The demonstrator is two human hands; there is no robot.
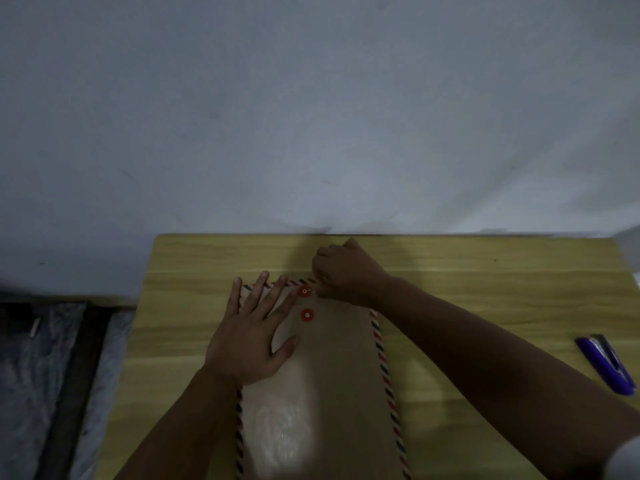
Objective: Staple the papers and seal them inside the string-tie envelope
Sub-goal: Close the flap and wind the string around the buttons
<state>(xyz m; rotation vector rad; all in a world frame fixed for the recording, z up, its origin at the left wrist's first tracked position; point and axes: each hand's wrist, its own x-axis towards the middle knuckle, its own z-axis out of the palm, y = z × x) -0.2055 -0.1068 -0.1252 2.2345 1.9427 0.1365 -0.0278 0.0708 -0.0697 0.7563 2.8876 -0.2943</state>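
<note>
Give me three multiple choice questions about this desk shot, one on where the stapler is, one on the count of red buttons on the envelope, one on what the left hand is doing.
1. Where does the purple stapler lie?
A. On the envelope
B. At the table's right edge
C. In the left hand

2. How many red button discs show on the string-tie envelope?
A. One
B. Two
C. Four

3. What is the left hand doing?
A. Pressing flat on the envelope
B. Gripping the stapler
C. Raised off the table

Answers: B, the stapler sits far right, apart from the envelope; B, two discs stand one above the other; A, its fingers are spread open on the envelope.
</note>
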